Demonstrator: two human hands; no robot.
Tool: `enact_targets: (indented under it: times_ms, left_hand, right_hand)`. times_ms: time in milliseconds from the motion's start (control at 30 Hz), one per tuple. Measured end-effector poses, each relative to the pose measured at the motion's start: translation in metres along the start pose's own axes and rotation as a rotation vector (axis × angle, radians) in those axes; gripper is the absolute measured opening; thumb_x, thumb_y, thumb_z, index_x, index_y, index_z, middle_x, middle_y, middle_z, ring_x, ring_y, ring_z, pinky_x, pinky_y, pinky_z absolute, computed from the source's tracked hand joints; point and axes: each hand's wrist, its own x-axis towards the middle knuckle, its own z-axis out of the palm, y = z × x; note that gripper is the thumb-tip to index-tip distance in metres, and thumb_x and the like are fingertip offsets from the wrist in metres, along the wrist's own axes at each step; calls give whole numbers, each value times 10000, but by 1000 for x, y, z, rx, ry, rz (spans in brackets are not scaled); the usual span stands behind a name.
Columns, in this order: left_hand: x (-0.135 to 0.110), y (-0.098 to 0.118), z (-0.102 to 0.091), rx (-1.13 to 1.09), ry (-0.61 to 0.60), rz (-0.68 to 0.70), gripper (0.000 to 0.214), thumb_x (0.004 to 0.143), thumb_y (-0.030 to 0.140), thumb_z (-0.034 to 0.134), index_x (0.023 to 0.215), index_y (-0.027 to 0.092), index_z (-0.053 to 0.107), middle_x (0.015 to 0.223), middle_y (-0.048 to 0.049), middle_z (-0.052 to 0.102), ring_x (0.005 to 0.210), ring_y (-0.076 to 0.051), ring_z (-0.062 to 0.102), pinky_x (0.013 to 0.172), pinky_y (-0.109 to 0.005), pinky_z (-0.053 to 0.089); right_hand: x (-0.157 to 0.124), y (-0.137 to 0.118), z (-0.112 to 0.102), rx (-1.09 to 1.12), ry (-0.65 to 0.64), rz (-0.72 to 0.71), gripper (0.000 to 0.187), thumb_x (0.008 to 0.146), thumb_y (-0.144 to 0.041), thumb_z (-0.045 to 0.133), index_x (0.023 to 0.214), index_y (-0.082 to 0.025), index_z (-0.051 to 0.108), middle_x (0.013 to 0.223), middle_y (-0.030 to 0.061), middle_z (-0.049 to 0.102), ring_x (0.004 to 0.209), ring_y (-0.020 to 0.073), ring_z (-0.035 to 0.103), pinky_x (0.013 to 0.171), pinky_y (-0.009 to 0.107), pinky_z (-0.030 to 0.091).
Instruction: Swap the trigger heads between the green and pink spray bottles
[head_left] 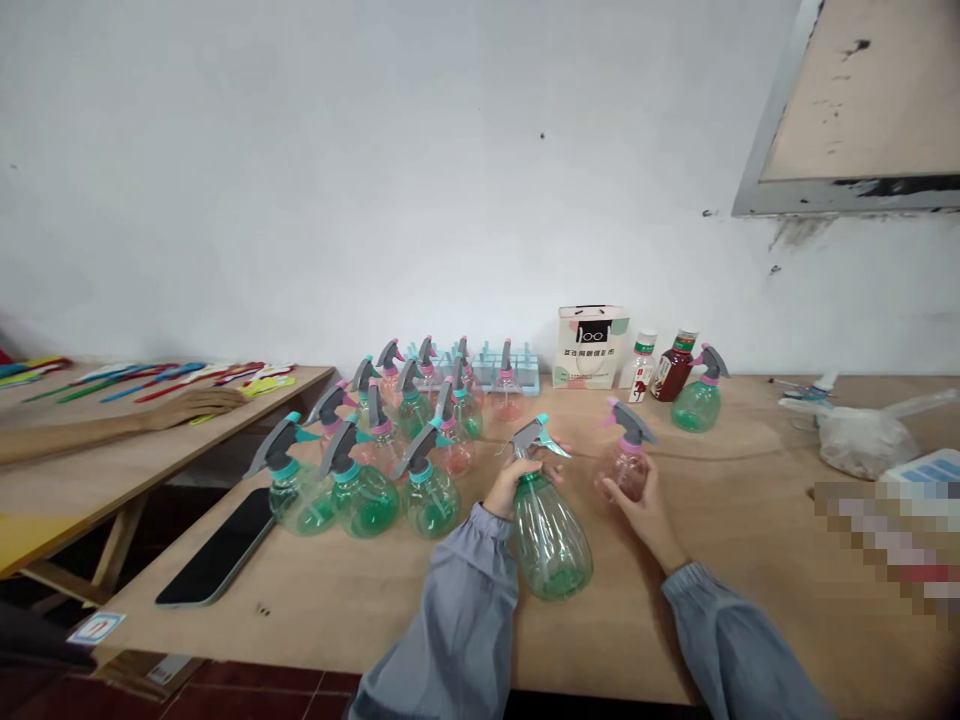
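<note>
My left hand (511, 486) is wrapped round the neck of a green spray bottle (553, 545), which tilts with its base toward me and its grey and teal trigger head up. In my right hand (643, 505) is a pink spray bottle (622, 468) with a grey and pink head, gripped round its body. To the left stands a group of several green and pink spray bottles, among them a green one (431, 500) closest to my left hand. Another green spray bottle (696, 405) stands alone beyond my right hand.
A phone (217, 550) lies at the table's left. Along the wall are a light blue rack (517, 372), a paper bag (589, 350) and two drink bottles (673, 368). A plastic bag (862, 440) lies right. Another person's hand (202, 400) rests on the left table.
</note>
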Motion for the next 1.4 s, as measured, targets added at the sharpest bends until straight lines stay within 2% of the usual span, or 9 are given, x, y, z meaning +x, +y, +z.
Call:
enact_targets:
  times_ms: [100,267,500,667,767,900,1100,1267,1400]
  left_hand:
    - [-1,1,2,-40,-19,-57,477,626,392,700,1044,165,664,1099,-111,733,846,-238,725,911,-406,503]
    - [-3,1,-1,-76,-42,-115,442,606,388,734,989,179,663,1181,-112,710,1007,-291,713,910,-392,496]
    - [-2,-3,-3,-45,-48,-134,411,591,378,732,940,171,664,961,-105,740,826,-250,712,755,-364,503]
    - [1,-5,-7,-44,158,-51,176,550,280,672,682,176,622,630,-16,662,564,-119,560,601,-270,442]
    - [1,-4,-8,-33,201,-13,166,524,274,622,664,186,632,680,-31,684,600,-135,549,612,-287,450]
    - [2,-7,-6,18,125,-26,307,526,267,597,809,186,682,818,-59,706,774,-179,592,689,-294,458]
    - [5,-11,-7,95,230,-39,133,522,260,540,617,193,604,649,-19,614,643,-140,517,637,-277,426]
    - [3,-7,-3,72,86,-73,237,531,239,573,737,188,679,816,-50,708,835,-189,609,734,-288,456]
    - [5,-9,-5,88,144,-61,145,525,256,560,635,184,623,678,-27,639,631,-129,502,627,-268,400]
  right_hand:
    - [-10,-13,6,32,-55,-19,809,751,-585,727,1373,-187,397,1317,181,559,1189,308,576,1022,550,463]
    - [-10,-10,3,17,-58,-15,793,752,-590,725,1359,-192,407,1301,181,564,1173,317,583,1004,566,477]
    - [-9,-7,2,-2,-55,-38,797,740,-608,727,1339,-185,415,1263,171,578,1163,318,584,1013,568,466]
    - [-10,-7,2,13,-75,-24,806,755,-596,719,1370,-189,395,1295,173,564,1184,314,579,1021,557,468]
    - [-10,-7,1,-6,-62,-18,808,749,-609,717,1364,-187,406,1289,171,567,1182,318,573,1026,567,458]
    - [-10,-9,1,-19,-50,-22,820,734,-624,719,1357,-181,421,1279,170,573,1174,319,576,1022,559,460]
    - [-10,-10,1,13,-77,15,835,732,-613,728,1371,-183,407,1307,176,564,1186,321,578,1017,550,467]
    - [-11,-12,1,3,-76,18,825,741,-614,720,1370,-185,404,1292,166,568,1180,315,579,1022,544,464]
    - [-11,-11,0,9,-78,22,822,739,-605,728,1371,-191,403,1298,164,562,1179,316,578,1015,548,468]
